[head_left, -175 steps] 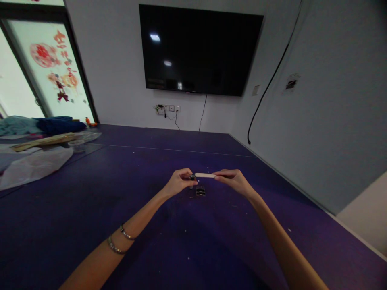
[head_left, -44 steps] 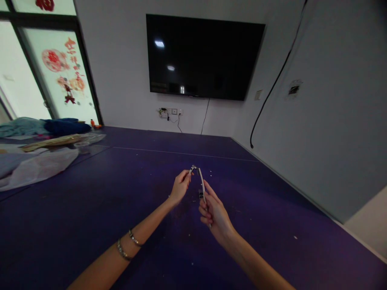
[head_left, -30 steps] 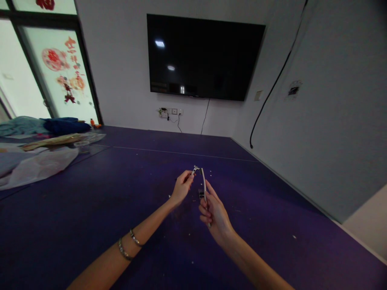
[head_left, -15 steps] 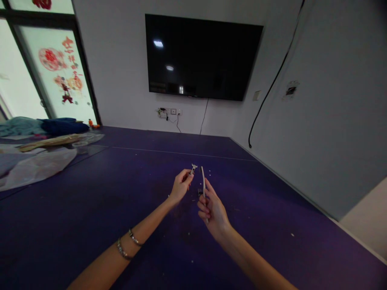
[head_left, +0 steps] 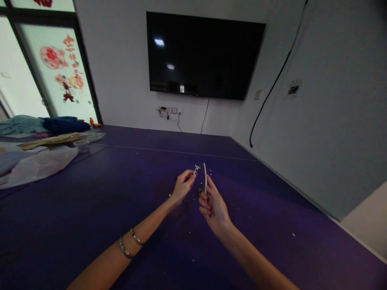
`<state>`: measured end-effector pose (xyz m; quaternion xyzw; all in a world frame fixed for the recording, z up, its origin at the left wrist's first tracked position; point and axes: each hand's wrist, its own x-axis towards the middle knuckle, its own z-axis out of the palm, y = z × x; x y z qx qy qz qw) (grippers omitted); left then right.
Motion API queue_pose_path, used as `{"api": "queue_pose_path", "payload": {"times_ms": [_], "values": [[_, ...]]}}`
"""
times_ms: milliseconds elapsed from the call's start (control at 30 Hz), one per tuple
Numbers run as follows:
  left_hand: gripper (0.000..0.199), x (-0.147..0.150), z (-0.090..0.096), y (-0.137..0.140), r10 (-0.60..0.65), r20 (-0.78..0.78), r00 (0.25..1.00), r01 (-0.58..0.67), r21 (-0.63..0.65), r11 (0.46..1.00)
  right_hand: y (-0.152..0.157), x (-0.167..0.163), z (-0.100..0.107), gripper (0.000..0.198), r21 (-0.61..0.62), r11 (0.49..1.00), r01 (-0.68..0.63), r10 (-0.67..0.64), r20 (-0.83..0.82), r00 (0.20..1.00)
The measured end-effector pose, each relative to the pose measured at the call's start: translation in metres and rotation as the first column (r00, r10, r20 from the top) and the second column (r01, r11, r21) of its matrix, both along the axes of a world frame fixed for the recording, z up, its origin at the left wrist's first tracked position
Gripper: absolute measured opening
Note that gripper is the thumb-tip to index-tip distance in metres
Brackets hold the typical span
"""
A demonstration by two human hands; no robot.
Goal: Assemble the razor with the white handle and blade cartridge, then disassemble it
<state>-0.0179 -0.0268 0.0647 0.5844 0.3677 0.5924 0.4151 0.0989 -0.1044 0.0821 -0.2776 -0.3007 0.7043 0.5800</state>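
My left hand (head_left: 183, 186) is closed, with thumb and fingers pinching a small silver-white T-shaped piece (head_left: 196, 169) whose wider end points up and away. Its exact kind is too small to make out. Just to the right, my right hand (head_left: 214, 205) is wrapped round the pale handle of a toothbrush (head_left: 206, 179), held nearly upright with its dark bristles facing the piece. A narrow gap separates brush head and piece. Partly hidden behind my right fingers, a small dark object (head_left: 200, 191) lies on the purple surface (head_left: 145, 185). Small white bits are scattered around it.
Plastic sheeting (head_left: 45, 163) and folded blue cloth (head_left: 65, 124) lie at the far left, with a small orange object (head_left: 94, 123) beside them. A black cable (head_left: 272, 86) hangs along the right wall. A television (head_left: 205, 56) is mounted on the far wall.
Both hands have shifted slightly to the right in view, still holding the piece and the toothbrush. The dark object is more covered by my right fingers.
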Motion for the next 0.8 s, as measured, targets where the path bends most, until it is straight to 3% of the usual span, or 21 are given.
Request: {"api": "queue_pose_path", "payload": {"times_ms": [800], "values": [[0.025, 0.000, 0.000, -0.003, -0.036, 0.009, 0.999, 0.037, -0.025, 0.999, -0.005, -0.002, -0.004, 0.058, 0.024, 0.999, 0.047, -0.047, 0.000, 0.999]]}}
